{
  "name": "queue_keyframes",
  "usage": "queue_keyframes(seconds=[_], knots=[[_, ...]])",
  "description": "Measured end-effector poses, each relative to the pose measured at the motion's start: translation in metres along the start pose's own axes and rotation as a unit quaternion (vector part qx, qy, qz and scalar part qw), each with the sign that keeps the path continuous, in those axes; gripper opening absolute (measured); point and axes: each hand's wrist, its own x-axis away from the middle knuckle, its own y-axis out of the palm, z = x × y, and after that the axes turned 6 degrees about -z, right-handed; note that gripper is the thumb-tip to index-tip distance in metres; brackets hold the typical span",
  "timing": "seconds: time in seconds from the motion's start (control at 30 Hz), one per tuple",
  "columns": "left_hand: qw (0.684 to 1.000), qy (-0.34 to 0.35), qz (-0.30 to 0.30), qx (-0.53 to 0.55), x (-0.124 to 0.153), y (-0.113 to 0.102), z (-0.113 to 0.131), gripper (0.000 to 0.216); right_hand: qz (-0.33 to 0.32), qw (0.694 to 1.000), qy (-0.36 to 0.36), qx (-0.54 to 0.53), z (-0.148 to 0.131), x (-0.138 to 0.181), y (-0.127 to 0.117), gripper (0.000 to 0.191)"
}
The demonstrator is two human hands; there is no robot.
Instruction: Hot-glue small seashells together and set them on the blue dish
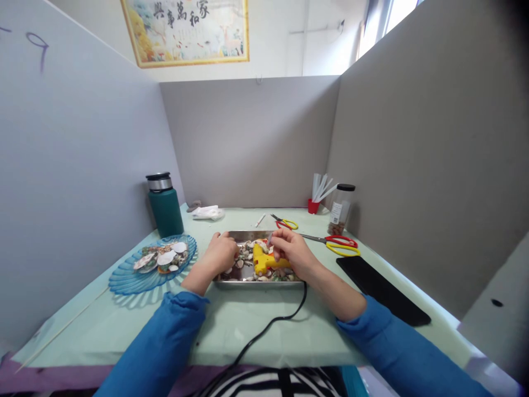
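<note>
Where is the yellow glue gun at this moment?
In the head view, the yellow glue gun lies just below the middle, in the metal tray among shells, next to the right hand.

Scene is being lit brightly; upper-right window (pixel 399 16) is being blown out. Right partition (pixel 433 149) is being shaded, back panel (pixel 248 138) crossed by a diagonal shadow. Edges are being stretched, right corners darkened, blurred. Tray (pixel 256 285) detail is being softened.
</note>
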Motion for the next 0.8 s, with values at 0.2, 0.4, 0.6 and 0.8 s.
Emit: queue_keyframes(seconds=[0.2,0.4,0.6,0.8], knots=[[0.959,-0.014,0.06,0.277,0.001,-0.01,-0.001,0.019,0.001,1.0,0.001,0.011,0.0,0.0,0.0,0.016],[0.738,0.063,0.016,0.672,0.006,-0.019,0.02,0.029,-0.017,1.0,-0.008,0.005,0.001,0.0,0.0,0.019],[0.641,0.056,-0.016,0.765,0.007,-0.019,0.033,0.034,-0.047,0.999,-0.006,0.008,0.0,0.002,0.001,0.02],[0.617,0.045,-0.003,0.786,0.005,-0.017,0.036,0.037,-0.044,0.999,-0.004,-0.003,0.002,0.001,0.001,0.02]])
